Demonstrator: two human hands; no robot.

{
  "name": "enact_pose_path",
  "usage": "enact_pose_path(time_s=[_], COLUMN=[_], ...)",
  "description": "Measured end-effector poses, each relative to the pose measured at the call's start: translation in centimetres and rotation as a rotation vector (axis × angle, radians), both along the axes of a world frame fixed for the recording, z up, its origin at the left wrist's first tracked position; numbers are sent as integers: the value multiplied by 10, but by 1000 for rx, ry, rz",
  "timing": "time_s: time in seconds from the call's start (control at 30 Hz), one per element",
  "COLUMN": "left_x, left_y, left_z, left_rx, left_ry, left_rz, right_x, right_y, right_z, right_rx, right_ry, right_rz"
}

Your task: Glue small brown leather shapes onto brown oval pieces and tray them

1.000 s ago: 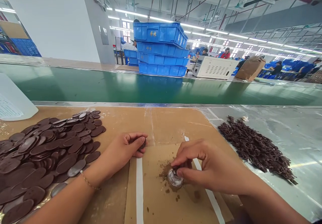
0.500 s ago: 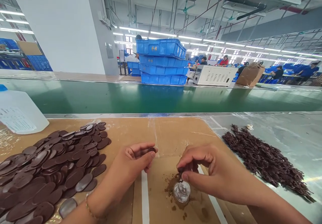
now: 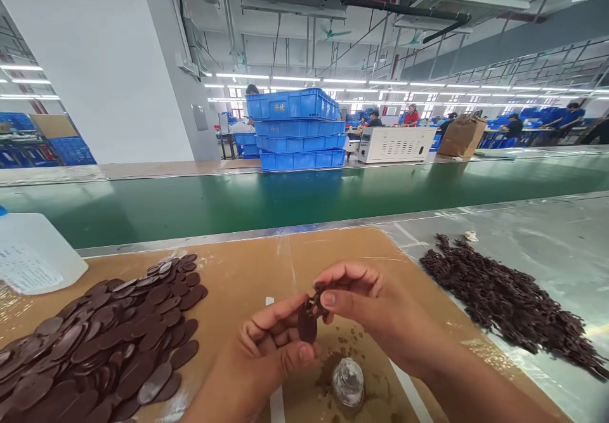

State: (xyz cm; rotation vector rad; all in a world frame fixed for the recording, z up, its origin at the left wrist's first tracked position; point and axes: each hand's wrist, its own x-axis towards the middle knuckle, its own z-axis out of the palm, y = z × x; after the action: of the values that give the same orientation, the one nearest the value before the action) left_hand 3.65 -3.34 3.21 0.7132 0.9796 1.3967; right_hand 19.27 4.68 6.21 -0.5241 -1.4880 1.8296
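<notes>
Lower centre of frame: left hand (image 3: 271, 353) pinches a brown oval disc (image 3: 307, 323) upright between thumb and fingers, while right hand (image 3: 366, 312) grips a small dark clip piece (image 3: 318, 297) at fingertips, touching the disc's upper edge; step judged as fitting the piece to the disc. Below the hands, a small clear jar (image 3: 347, 382) stands on brown-stained cardboard (image 3: 247, 271); disc pile (image 3: 104, 340) lower left, heap of dark pieces (image 3: 504, 299) at right on the grey bench. Next move calls for fine alignment of piece against disc, both hands steady.
</notes>
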Motion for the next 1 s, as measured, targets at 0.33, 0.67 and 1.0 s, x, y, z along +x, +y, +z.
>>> enact_pose_path(time_s=[0.33, 0.67, 1.0], left_x=[3, 6, 5], left_y=[-2, -3, -3], left_z=[5, 9, 9], left_rx=[-9, -24, -27], left_ry=[10, 44, 56], left_rz=[82, 137, 153], right_x=[6, 9, 11], right_y=[-2, -7, -14], right_z=[0, 5, 8], right_rx=[41, 77, 478], right_ry=[1, -66, -289], right_rz=[72, 93, -67])
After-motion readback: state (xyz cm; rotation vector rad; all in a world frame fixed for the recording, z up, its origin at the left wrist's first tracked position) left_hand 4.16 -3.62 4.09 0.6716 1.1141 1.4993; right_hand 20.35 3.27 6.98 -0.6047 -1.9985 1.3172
